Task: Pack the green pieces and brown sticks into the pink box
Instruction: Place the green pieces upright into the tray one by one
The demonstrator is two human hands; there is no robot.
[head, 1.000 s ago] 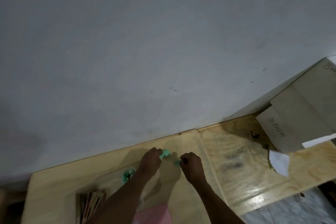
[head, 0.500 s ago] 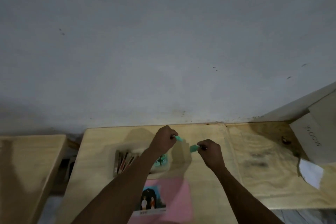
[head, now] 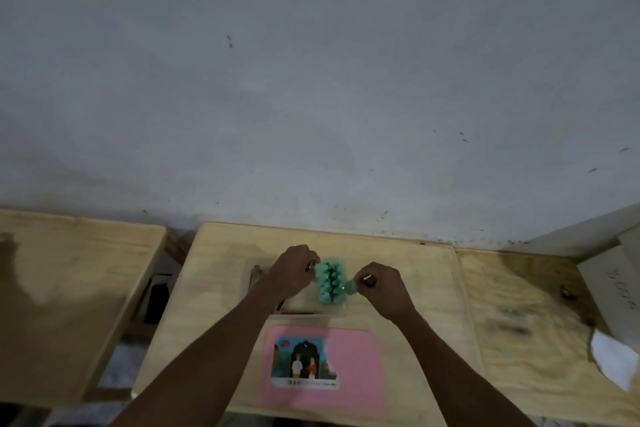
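Two bare forearms reach up from the near edge over the pale plywood table [head: 415, 263], converging towards its far half. The left hand [head: 294, 270] is knuckles-up with its fingers curled; the fingertips sit against the upper left edge of a cluster of mint-green rounded plastic pieces [head: 330, 282], but whether its grip has hold of any of them I cannot tell. The right hand [head: 381, 284] is also knuckles-up, its wrist bent inward, and its grip is closed to a pinch – thumb and forefinger hold one loose green piece [head: 350, 288] just beside the cluster's right edge.

The cluster lies on the table between the two hands, its pieces in two close rows, and its long axis runs from near to far. Thin brown wooden sticks [head: 257, 279] lie left of it, mostly hidden behind the left wrist; what shows points roughly away from the person.

The flat pink rectangular box [head: 356, 367] rests near the front edge – between the forearms, well apart from the cluster, long axis left to right, with a picture label on its left part.

A second plywood table [head: 69, 288] stands to the left, and a grey-white wall [head: 311, 80] rises behind. A white sheet of paper [head: 613, 360] lies at far right.
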